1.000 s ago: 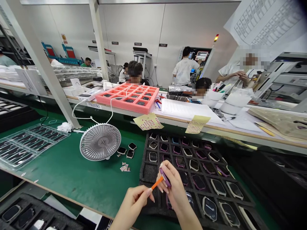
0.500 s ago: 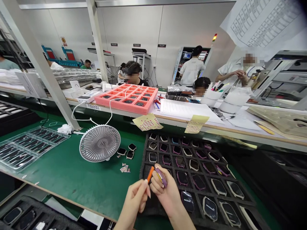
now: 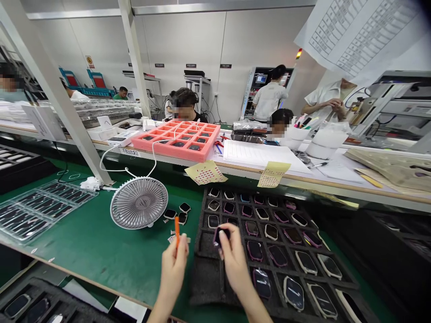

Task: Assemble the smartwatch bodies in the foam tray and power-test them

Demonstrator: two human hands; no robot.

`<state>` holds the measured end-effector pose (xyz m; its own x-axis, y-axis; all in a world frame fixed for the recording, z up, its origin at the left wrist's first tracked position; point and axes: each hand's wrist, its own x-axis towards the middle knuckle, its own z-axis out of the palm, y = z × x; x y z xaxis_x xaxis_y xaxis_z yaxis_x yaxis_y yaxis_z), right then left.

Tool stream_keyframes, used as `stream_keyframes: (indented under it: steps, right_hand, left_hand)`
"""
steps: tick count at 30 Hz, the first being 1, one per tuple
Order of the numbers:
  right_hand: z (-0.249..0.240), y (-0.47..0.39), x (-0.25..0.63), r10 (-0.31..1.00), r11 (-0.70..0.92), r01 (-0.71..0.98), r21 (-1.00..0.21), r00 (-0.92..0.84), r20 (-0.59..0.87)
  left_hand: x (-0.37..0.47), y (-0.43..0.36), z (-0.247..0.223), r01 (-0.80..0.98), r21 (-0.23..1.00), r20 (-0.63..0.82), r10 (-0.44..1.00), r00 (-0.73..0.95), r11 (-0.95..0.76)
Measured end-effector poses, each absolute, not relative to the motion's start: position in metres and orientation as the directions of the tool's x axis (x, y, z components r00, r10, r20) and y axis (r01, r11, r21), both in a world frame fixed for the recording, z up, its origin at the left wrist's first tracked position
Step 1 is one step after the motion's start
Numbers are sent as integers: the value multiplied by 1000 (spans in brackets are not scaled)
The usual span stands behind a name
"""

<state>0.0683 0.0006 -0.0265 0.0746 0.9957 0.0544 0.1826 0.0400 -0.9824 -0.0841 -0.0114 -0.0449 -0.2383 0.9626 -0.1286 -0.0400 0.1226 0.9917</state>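
My left hand [image 3: 174, 260] is closed round a thin orange stick [image 3: 177, 228], which points upward above the green bench. My right hand [image 3: 233, 258] grips a purple-framed watch case [image 3: 217, 238] with a dark face, the thumb lying across that face. It is held above the black foam tray [image 3: 207, 287], whose compartments carry many watch cases in purple and silver frames. Stick and watch case are apart. Just beyond my left hand lie a few small labels [image 3: 172, 238], partly hidden, and several loose watch cases [image 3: 170, 214].
A grey fan [image 3: 139, 202] stands on the green bench, left of my hands. Clear plastic trays [image 3: 43, 206] lie farther left. On the raised shelf are a pink foam tray [image 3: 202, 156], papers [image 3: 262, 154] and white tubs [image 3: 325, 141]. Co-workers are behind the shelf.
My hands have moved apart. The orange stick has shifted left and turned more upright, away from the watch case. My right hand has turned the watch case so its dark face shows.
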Motion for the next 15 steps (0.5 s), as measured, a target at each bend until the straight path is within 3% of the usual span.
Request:
stream_keyframes:
  steps: [3,7,12,15]
  right_hand:
    - [-23,14,82,990,9,316,-949,129,52]
    - [-27,21,75,998,69,517,-853,-41,56]
    - [-34,20,63,962,157,641,-751,-271,-29]
    - [-30,20,73,970,205,729,-653,-240,36]
  left_hand:
    - [-105,-7,-49,-19,988,-152,937,-313,154]
    - [-111,-8,-61,190,968,-119,967,-224,163]
    - [-107,-9,-76,315,927,-157,973,-168,204]
    - [-112,-8,-76,402,888,-175,973,-148,221]
